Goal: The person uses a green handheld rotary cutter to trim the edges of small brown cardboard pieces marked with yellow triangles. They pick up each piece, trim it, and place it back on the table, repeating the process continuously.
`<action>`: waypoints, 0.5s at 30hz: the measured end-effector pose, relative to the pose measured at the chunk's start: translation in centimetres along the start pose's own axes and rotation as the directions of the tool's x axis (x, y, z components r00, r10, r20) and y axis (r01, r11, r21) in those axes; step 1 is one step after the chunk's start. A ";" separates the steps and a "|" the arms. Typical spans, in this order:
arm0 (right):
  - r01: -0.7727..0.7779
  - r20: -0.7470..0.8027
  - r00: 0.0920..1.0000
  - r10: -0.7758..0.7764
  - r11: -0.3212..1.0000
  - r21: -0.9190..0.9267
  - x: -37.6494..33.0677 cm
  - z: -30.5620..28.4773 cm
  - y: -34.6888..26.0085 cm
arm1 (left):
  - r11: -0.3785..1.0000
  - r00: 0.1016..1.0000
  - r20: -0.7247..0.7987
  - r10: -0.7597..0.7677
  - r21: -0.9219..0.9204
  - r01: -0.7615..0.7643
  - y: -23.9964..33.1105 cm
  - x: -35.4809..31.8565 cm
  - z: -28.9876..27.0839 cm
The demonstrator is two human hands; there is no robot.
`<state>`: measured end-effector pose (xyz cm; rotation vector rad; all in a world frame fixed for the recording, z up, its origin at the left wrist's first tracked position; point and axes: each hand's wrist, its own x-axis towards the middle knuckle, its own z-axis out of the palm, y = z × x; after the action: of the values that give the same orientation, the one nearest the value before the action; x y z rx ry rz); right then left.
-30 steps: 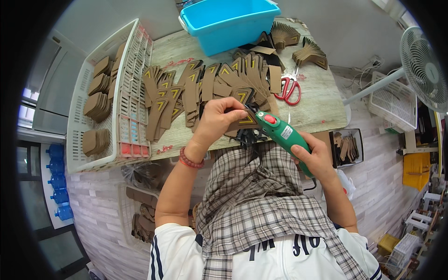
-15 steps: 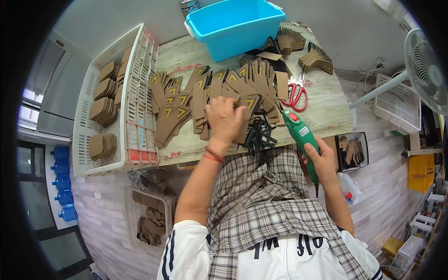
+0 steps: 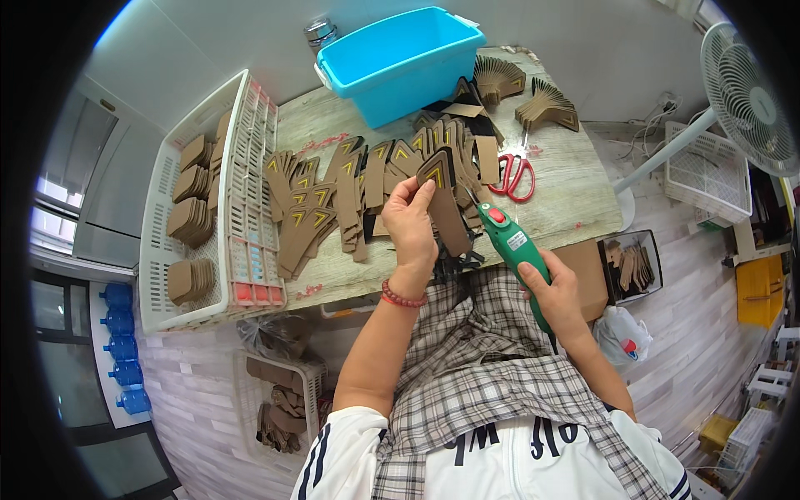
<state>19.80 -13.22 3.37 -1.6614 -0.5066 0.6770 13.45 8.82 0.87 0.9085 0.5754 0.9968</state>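
My left hand [image 3: 411, 229] is closed, pinching one flat brown fabric piece [image 3: 448, 218] between thumb and fingers. This piece has a black edge and a yellow chevron at its wide upper end, and it is lifted near the table's front edge. In my right hand [image 3: 553, 292] is a green electric hand tool [image 3: 515, 244] with a red button; its thin tip points up toward the held piece, close to its right side. Beneath the piece lie black offcut strips [image 3: 451, 265], partly hidden. Many similar brown pieces [image 3: 307, 221] lie in overlapping rows on the table.
A blue plastic bin [image 3: 400, 83] stands at the back, with fanned brown stacks [image 3: 547, 108] beside it. Red-handled scissors [image 3: 520, 181] lie at the right. A white crate [image 3: 257, 200] holds brown stacks at the left. A fan [image 3: 746, 92] stands beyond the table's right side.
My left hand has picked up a brown piece from the table and tilted it up. My right hand has brought the green tool slightly left and lower. The view has shifted a little.
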 end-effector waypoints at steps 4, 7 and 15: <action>0.009 0.011 1.000 -0.009 1.000 0.007 -0.1 -0.1 -0.4 | 0.981 0.995 -0.013 -0.101 -0.167 0.098 -0.5 -1.1 1.4; 0.020 0.009 1.000 -0.020 1.000 0.001 -0.1 -0.4 -0.2 | 0.955 0.980 0.017 -0.198 -0.220 0.197 -1.4 -1.5 1.6; 0.032 -0.025 0.999 -0.030 0.998 0.046 0.0 -0.4 -0.1 | 0.914 0.941 0.038 -0.338 -0.224 0.337 -2.0 -2.9 2.1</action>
<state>20.06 -13.48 3.48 -1.6129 -0.4948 0.6408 14.65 4.93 0.26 0.5786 0.5829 0.7309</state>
